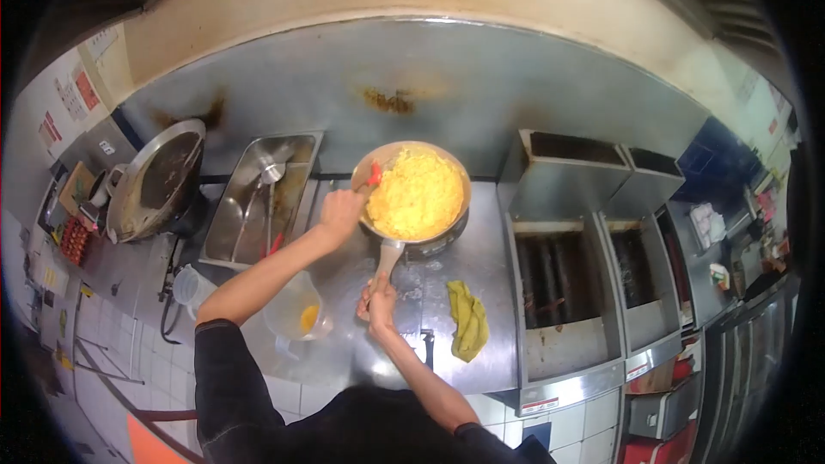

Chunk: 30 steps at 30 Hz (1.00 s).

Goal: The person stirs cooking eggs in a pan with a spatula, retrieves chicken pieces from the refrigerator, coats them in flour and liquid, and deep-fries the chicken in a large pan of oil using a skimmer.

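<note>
A round pan [467, 179] full of yellow scrambled egg [416, 194] sits on the stove at the middle of the metal counter. My left hand [342, 213] is closed on a red utensil [375, 175] at the pan's left edge; the utensil's far end is not clear. My right hand [378, 301] grips the pan handle [389, 259], which points toward me. Left of my right hand stands a clear plastic jug [284, 308] with some yellow liquid in it. A green cloth [467, 321] lies on the counter to the right.
Left of the pan is a steel tray [242, 206] with ladles in it. Farther left are a big wok [142, 193] and a stack of eggs [76, 241]. Another clear container [191, 286] stands near my left forearm. Two fryers [563, 348] line the right side.
</note>
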{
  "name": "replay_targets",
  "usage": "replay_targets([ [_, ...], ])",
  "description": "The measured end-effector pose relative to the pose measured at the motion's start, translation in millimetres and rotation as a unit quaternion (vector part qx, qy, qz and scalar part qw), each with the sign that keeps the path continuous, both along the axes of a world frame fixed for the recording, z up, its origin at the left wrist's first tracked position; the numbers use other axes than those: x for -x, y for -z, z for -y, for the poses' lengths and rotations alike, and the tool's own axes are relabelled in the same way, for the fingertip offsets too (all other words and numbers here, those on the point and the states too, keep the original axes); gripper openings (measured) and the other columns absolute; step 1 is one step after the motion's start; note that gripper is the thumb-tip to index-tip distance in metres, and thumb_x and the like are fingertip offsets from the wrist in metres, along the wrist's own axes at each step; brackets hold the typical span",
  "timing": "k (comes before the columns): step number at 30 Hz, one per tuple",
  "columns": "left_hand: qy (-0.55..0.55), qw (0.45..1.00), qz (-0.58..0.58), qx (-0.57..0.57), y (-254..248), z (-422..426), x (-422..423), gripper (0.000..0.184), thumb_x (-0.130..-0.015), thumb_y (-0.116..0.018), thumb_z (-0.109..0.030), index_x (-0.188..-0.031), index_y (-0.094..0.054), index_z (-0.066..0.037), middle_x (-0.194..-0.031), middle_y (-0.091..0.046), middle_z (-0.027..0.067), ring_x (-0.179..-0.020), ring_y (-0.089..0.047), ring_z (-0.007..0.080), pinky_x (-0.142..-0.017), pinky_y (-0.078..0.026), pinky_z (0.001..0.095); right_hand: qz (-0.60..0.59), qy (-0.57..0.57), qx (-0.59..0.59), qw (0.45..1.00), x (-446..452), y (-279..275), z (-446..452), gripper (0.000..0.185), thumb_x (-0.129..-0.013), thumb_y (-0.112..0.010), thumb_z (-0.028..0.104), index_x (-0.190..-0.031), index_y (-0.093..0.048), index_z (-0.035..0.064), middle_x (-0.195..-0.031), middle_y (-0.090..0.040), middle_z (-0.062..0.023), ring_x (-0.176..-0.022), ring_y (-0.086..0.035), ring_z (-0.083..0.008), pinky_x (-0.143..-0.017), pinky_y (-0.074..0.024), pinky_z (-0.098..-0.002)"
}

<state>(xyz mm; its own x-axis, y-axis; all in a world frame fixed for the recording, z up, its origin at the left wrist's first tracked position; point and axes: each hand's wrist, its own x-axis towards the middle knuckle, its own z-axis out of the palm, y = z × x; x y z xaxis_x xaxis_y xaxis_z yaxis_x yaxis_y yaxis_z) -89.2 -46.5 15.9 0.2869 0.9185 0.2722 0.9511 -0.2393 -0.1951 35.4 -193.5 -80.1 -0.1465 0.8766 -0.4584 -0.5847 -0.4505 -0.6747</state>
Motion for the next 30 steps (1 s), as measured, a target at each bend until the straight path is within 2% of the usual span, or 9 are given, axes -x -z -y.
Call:
replay_targets([
  [6, 0.082, 0.996, -0.018, -0.008, -5.9, -59.6, -28.7, 0.033, -0.08, -0.058, -0.011, -0.113, -0.059, -0.01, -0.07, -0.067, 0.0136, -0.067, -0.07, 0.0271, -0.058, -0.054, 0.0396, 0.01, -0.086, -0.001, 0.996, -51.0, -4.2, -10.4, 0.044, -0.102, -0.037, 0.05, -0.092, -0.044, 0.0081, -0.056, -0.04, -0.0016, -0.037, -0.036, -0.0125, -0.034, -0.0309, -0.0285],
  [8, 0.189, 0.981, -0.016, -0.035, -11.4, -65.6, -34.9, 0.035, -0.081, -0.058, -0.011, -0.116, -0.059, -0.012, -0.068, -0.066, 0.0139, -0.066, -0.069, 0.0288, -0.058, -0.054, 0.0394, 0.029, -0.113, 0.008, 0.993, -72.6, 0.7, -12.0, 0.044, -0.102, -0.036, 0.05, -0.092, -0.044, 0.0085, -0.056, -0.039, -0.0009, -0.037, -0.035, -0.0119, -0.034, -0.03, -0.0279],
  [12, 0.216, 0.976, -0.008, 0.028, -9.4, -63.3, -20.3, 0.037, -0.082, -0.057, -0.011, -0.119, -0.057, -0.012, -0.067, -0.065, 0.0156, -0.065, -0.067, 0.0327, -0.059, -0.052, 0.042, 0.018, -0.176, 0.008, 0.984, -101.2, 3.6, -15.0, 0.044, -0.102, -0.037, 0.051, -0.092, -0.045, 0.0081, -0.056, -0.038, -0.0004, -0.037, -0.035, -0.0115, -0.034, -0.0299, -0.0275],
  [15, 0.179, 0.98, 0.065, 0.062, -57.6, -36.5, -9.6, 0.037, -0.083, -0.057, -0.013, -0.12, -0.058, -0.012, -0.069, -0.065, 0.0167, -0.065, -0.064, 0.0375, -0.059, -0.05, 0.0474, 0.011, -0.171, -0.009, 0.985, -109.1, 0.0, -18.3, 0.042, -0.103, -0.037, 0.048, -0.091, -0.046, 0.0079, -0.055, -0.038, -0.0003, -0.036, -0.035, -0.0115, -0.033, -0.029, -0.0274],
  [17, 0.038, 0.982, 0.144, 0.113, -80.9, -8.9, 0.5, 0.033, -0.085, -0.056, -0.016, -0.117, -0.06, -0.007, -0.08, -0.067, 0.0231, -0.081, -0.066, 0.0397, -0.072, -0.052, 0.0486, 0.054, -0.147, -0.013, 0.987, -100.8, -3.8, -16.4, 0.039, -0.104, -0.036, 0.043, -0.09, -0.047, 0.0076, -0.054, -0.039, -0.0011, -0.035, -0.035, -0.0121, -0.032, -0.0287, -0.0285],
  [21, -0.01, 0.961, 0.261, 0.093, -53.2, -36.5, 53.2, 0.025, -0.088, -0.056, -0.021, -0.099, -0.067, -0.001, -0.085, -0.066, 0.0281, -0.085, -0.065, 0.0424, -0.077, -0.052, 0.0487, 0.097, -0.133, -0.003, 0.986, -88.3, -1.5, -14.2, 0.041, -0.104, -0.036, 0.043, -0.09, -0.047, 0.007, -0.053, -0.039, -0.002, -0.035, -0.036, -0.0128, -0.032, -0.0301, -0.0297],
  [24, -0.093, 0.934, 0.311, 0.151, -29.8, -81.1, 67.4, 0.028, -0.086, -0.058, -0.021, -0.103, -0.067, 0.0, -0.084, -0.066, 0.0278, -0.086, -0.065, 0.0427, -0.077, -0.052, 0.0479, 0.104, -0.143, -0.023, 0.984, -90.5, -3.5, -15.4, 0.045, -0.103, -0.036, 0.048, -0.09, -0.046, 0.0056, -0.055, -0.041, -0.0025, -0.037, -0.038, -0.0127, -0.034, -0.0335, -0.029],
  [28, -0.092, 0.861, 0.439, 0.238, -9.4, -144.5, 55.0, 0.025, -0.085, -0.067, -0.027, -0.098, -0.07, -0.006, -0.071, -0.068, 0.0094, -0.062, -0.063, 0.0191, -0.055, -0.049, 0.0355, 0.123, -0.153, -0.032, 0.98, -103.8, -5.3, -20.7, 0.046, -0.103, -0.038, 0.048, -0.087, -0.046, 0.0062, -0.053, -0.041, -0.0025, -0.036, -0.038, -0.013, -0.033, -0.0332, -0.0288],
  [30, -0.039, 0.854, 0.434, 0.284, -1.4, -185.1, 37.5, 0.024, -0.083, -0.07, -0.028, -0.099, -0.071, -0.009, -0.069, -0.065, 0.0045, -0.059, -0.058, 0.0147, -0.051, -0.044, 0.0314, 0.13, -0.2, -0.032, 0.971, -119.7, -6.1, -27.5, 0.045, -0.103, -0.039, 0.048, -0.085, -0.047, 0.0073, -0.052, -0.04, -0.0017, -0.036, -0.038, -0.0126, -0.033, -0.0326, -0.0283],
])
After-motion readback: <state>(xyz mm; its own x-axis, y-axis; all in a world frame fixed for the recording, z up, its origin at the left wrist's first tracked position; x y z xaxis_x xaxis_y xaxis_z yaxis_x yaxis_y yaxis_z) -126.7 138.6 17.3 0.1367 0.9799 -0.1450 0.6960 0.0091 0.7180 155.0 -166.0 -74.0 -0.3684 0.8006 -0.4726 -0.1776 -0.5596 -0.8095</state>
